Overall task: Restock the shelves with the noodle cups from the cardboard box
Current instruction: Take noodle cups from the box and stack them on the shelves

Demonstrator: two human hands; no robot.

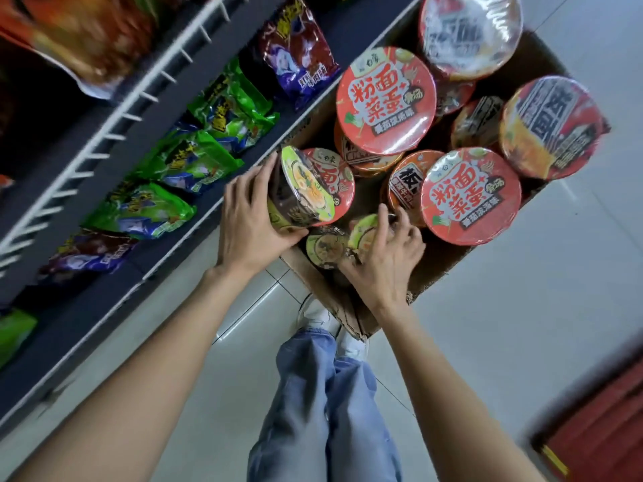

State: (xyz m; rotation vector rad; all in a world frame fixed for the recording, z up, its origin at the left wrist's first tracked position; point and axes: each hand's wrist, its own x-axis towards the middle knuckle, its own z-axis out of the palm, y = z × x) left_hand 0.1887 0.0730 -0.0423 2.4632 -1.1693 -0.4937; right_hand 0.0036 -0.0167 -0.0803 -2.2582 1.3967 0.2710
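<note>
Now we are reaching into the cardboard box (351,314) with both hands. Our left hand (250,220) is wrapping its fingers and thumb around a green-lidded noodle cup (302,189) at the box's shelf-side near corner, tipping it on its side. Our right hand (386,252) is curling its fingers over a second green-lidded cup (363,231) lying low in the box near its near edge; we cannot tell whether it is gripping that cup yet or only touching it.

These cups are looking light and fairly stiff, but the shrink film over them is looking glossy, so we are judging them slippery and the thin walls easy to dent. Taking hold around the side wall just under the lid rim, thumb opposite fingers, seems the safest grip; pinching the lid film risks tearing it.

Counting in the box, we are seeing three red-lidded cups (386,99) with the same tomato design, three green-lidded ones including a third (325,247) beside the right hand, and two large bowls (553,127) at the far side. Several orange cups (405,182) are lying underneath, too hidden for a count.

Beside the box, the shelf (195,210) is holding green snack bags (195,158) and purple ones (299,53).
</note>
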